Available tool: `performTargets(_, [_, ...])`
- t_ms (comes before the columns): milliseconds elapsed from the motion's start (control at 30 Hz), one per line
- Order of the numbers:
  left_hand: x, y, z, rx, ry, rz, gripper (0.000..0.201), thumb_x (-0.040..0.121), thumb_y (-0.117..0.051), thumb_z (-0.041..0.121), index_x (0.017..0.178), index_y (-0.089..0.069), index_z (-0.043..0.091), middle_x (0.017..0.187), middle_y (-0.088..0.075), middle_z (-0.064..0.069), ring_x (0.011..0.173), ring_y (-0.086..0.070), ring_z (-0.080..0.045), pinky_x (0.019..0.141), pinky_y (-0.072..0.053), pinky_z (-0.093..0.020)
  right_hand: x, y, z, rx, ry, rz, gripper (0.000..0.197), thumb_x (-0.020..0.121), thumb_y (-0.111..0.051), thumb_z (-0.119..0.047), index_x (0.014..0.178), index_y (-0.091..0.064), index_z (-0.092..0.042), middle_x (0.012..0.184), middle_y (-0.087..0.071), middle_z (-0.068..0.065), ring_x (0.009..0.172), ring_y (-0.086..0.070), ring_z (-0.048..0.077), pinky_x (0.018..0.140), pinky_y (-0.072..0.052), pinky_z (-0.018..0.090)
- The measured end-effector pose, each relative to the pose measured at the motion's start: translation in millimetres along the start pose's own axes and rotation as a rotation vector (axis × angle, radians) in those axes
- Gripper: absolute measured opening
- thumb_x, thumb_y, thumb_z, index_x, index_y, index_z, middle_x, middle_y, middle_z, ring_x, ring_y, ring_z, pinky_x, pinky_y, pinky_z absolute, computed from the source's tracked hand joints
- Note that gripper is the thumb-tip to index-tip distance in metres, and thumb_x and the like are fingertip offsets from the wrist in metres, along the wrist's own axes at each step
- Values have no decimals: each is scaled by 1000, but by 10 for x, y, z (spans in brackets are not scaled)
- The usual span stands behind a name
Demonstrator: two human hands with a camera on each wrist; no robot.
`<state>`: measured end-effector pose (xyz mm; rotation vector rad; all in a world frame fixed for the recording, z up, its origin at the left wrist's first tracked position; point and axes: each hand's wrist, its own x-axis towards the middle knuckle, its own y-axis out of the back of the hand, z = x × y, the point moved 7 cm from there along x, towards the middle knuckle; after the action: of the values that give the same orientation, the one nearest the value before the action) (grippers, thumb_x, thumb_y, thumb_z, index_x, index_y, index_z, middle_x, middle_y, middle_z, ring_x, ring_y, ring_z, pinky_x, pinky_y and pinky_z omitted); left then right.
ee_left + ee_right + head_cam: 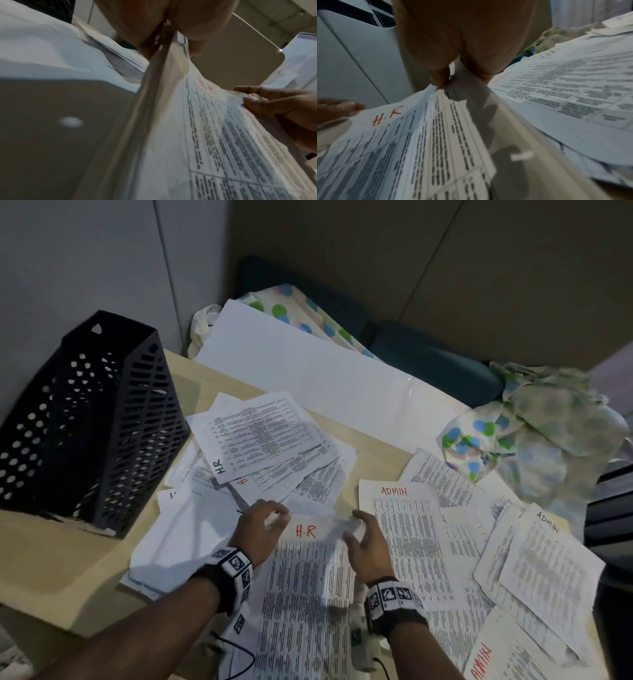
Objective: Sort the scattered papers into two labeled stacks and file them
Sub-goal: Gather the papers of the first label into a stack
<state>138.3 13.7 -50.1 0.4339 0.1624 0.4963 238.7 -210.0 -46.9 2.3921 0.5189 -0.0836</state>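
1. Nearest the person, the H.R sheet [308, 577] lies with its long axis running straight away from the body, heading at the far end.
2. The left hand [262, 530] pinches its far left corner and the right hand [364, 537] pinches the far right corner, so both grip the top edge about equally close.
3. The wrist views show that edge lifted and bowed between the fingers; the head view hides this curl.
4. Just right lies an ADMIN sheet [407, 539], with more beyond; only the head view shows both labels together.
5. Farther left on the surface [51, 559], an H.R pile [260, 436] sits loosely fanned, likely this sheet's destination.
6. Farthest left stands the black file rack [85, 419], well apart from both hands.
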Motion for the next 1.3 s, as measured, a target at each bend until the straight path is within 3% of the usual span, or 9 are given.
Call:
performTargets(233, [-152, 41, -171, -43, 197, 18, 12, 90, -61, 19, 85, -52, 26, 87, -65, -4, 74, -60, -16, 56, -43, -18, -162, -231, 302, 242, -165, -178, 74, 77, -69, -52, 139, -37, -26, 123, -59, -5, 100, -59, 7, 90, -50, 33])
performTargets(300, [-171, 71, -177, -113, 253, 85, 18, 90, -60, 15, 80, -52, 27, 87, -65, -6, 67, -58, -16, 53, -43, -21, -244, -279, 320, 225, -136, -201, 66, 73, -65, -60, 130, -52, -29, 115, -68, -8, 104, -61, 5, 90, -50, 33])
performTargets(500, [-197, 95, -190, -245, 345, 167, 6, 91, -59, 15, 87, -56, 18, 87, -64, -2, 59, -54, -21, 52, -47, -28, -280, -125, 249, 228, -87, -146, 44, 66, -65, -56, 93, -64, -21, 60, -64, -23, 58, -56, -12, 54, -42, 5])
performTargets(667, [-164, 313, -355, -100, 206, 186, 35, 86, -66, 17, 118, -52, 11, 119, -56, -8, 105, -55, -24, 94, -47, -40, -189, 172, 464, 170, -183, 28, 5, 86, -66, -24, 84, -65, -20, 77, -73, 7, 77, -70, 25, 62, -58, 39])
performTargets(767, [-200, 542, -685, 359, 213, 63, 70, 84, -66, 23, 144, -30, 12, 149, -32, -12, 136, -33, -31, 110, -32, -45, -197, 445, 576, 176, -239, 169, 7, 88, -65, -20, 88, -65, -13, 78, -70, 10, 76, -67, 29, 62, -54, 37])
performTargets(867, [-381, 678, -962, 549, 326, -62, 81, 85, -60, 38, 150, -15, 20, 151, -33, -10, 136, -36, -30, 107, -35, -43, -255, 603, 640, 157, -262, 205, 15, 90, -62, -17, 95, -62, -2, 67, -62, 9, 59, -57, 23, 53, -44, 26])
performTargets(1033, [-496, 775, -915, 591, 99, -65, 72, 80, -67, 41, 141, -38, 18, 127, -57, -6, 117, -53, -27, 93, -46, -40, -368, 656, 773, 93, -326, 226, 17, 91, -61, -17, 93, -61, 0, 60, -57, 9, 52, -53, 21, 50, -39, 24])
performTargets(1167, [-502, 1010, -1089, 615, 400, 7, 101, 68, -72, 57, 147, -24, 17, 150, -29, -8, 134, -28, -29, 107, -31, -43, -402, 568, 895, 109, -353, 229, 20, 90, -62, -18, 95, -63, 1, 62, -61, 12, 57, -57, 26, 58, -47, 34])
performTargets(1300, [-429, 954, -1054, 700, 436, -80, 103, 66, -74, 54, 147, -20, 21, 147, -36, -6, 132, -31, -28, 105, -30, -41, -429, 565, 801, 322, -368, 274, 17, 88, -64, -10, 101, -62, 0, 74, -62, 9, 73, -58, 29, 65, -44, 34])
